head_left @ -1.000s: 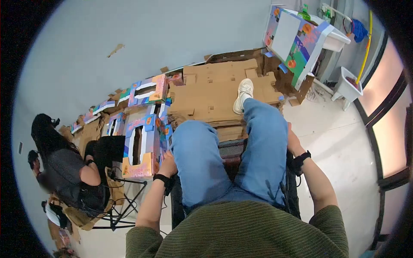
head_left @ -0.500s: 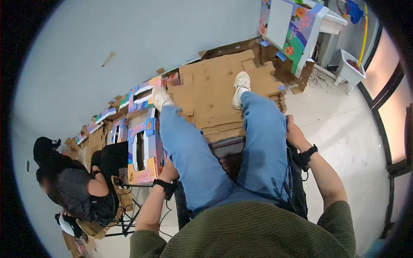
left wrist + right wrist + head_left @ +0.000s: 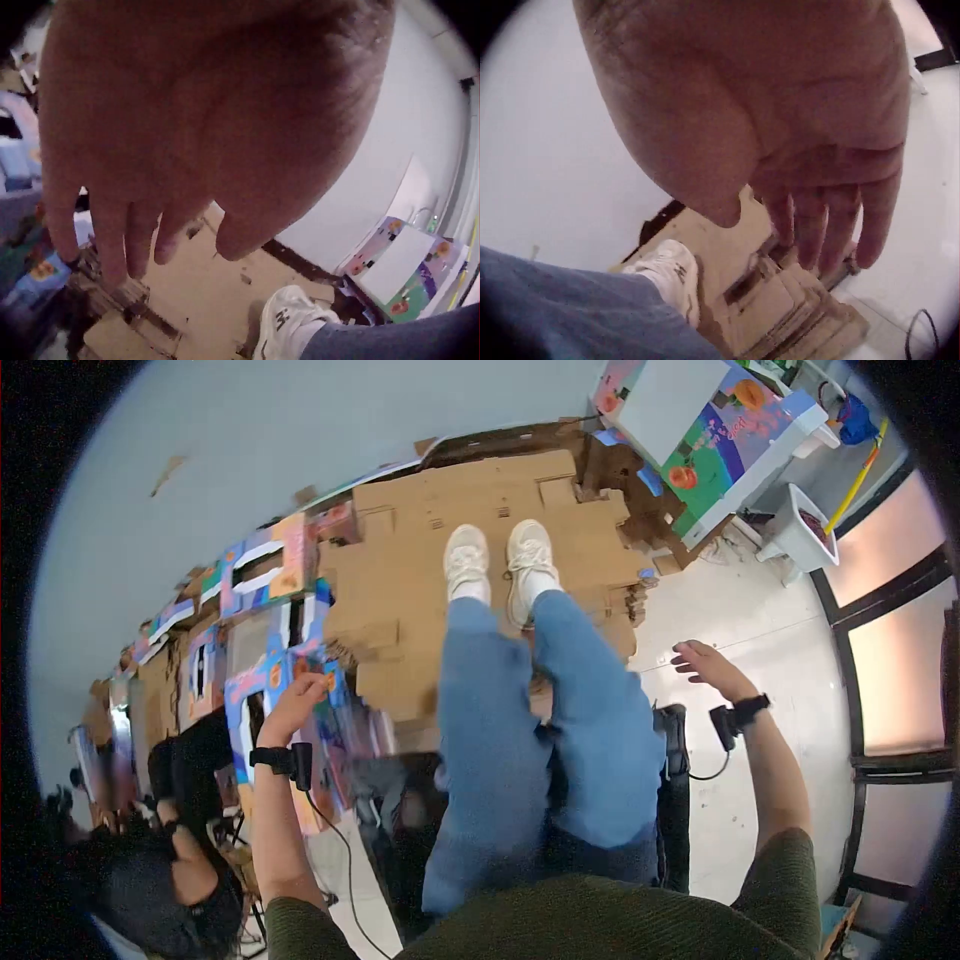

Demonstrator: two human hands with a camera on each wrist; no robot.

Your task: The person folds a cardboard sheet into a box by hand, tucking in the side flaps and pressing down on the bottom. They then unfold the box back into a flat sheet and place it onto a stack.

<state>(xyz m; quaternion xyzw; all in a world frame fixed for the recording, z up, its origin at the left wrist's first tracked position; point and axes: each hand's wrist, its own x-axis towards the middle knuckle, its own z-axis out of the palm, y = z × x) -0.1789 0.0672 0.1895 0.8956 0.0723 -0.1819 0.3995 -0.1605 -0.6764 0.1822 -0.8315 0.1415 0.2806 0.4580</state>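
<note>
My left hand point(image 3: 293, 710) is raised above a printed cardboard box point(image 3: 243, 705) with a cut-out, and overlaps it in the head view. Seen from the left wrist, the fingers point(image 3: 109, 232) hang down loosely with nothing in them. Out to the right, over the pale floor point(image 3: 745, 760), my right hand point(image 3: 715, 668) is held in the air, empty, its fingers point(image 3: 877, 217) relaxed. Both white shoes point(image 3: 467, 560) stand side by side on a stack of flattened cardboard point(image 3: 400, 580). The black chair point(image 3: 675, 790) shows beside my jeans-clad legs point(image 3: 490, 730).
Another person point(image 3: 160, 890) in dark clothes is at the lower left. Printed boxes point(image 3: 265, 565) line the wall on the left. At the upper right are a printed box stand point(image 3: 700, 450), a white tub point(image 3: 800, 530) and a yellow pole point(image 3: 860, 480). A cable point(image 3: 350, 870) hangs from my left wrist.
Both hands have left the chair's sides and moved outward and forward. The left foot swung over the boxes, then came down beside the right on the cardboard. The head view has shifted.
</note>
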